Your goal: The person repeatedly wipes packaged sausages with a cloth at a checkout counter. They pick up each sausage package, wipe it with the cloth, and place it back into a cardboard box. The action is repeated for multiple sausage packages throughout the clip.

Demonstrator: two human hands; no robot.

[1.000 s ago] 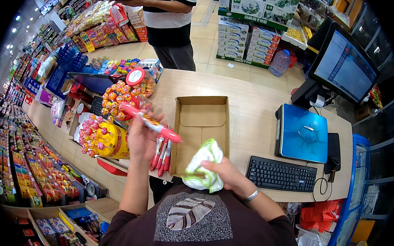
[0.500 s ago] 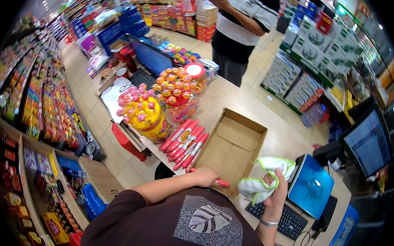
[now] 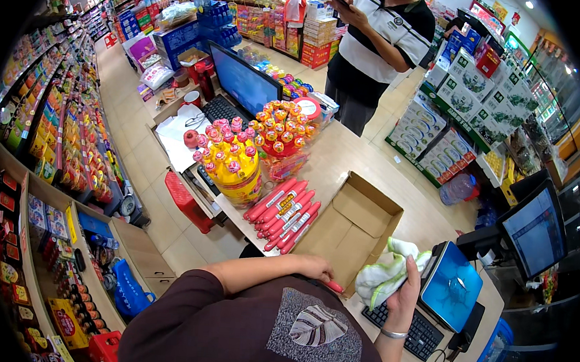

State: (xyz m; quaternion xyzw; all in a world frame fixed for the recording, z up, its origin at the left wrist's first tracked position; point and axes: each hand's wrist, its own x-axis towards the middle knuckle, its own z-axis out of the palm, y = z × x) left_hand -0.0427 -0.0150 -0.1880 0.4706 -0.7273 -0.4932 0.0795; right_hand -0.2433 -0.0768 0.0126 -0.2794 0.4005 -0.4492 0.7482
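Close to my body at the counter's near edge, my left hand (image 3: 315,268) is closed round a red-wrapped sausage (image 3: 335,286), whose end sticks out past the fingers. My right hand (image 3: 403,296) grips a white cloth (image 3: 390,271) with green edging, just right of the open cardboard box (image 3: 375,205). That shallow brown box shows a bare bottom; its near corner is partly hidden by my hands and the cloth. On the box's left lies a pile of several red sausages (image 3: 284,213), side by side.
Lollipops fill a yellow tub (image 3: 242,186) and a red-topped stand (image 3: 282,144) beyond the sausages. Right of the cloth are a black keyboard (image 3: 416,335), a blue-topped device (image 3: 454,286) and a monitor (image 3: 535,223). Another person (image 3: 375,54) stands across the counter, holding a phone.
The cloth, spread out and looped before, is now bunched together in my right hand. My left hand with the sausage has shifted slightly right and down. The whole view has turned slightly.
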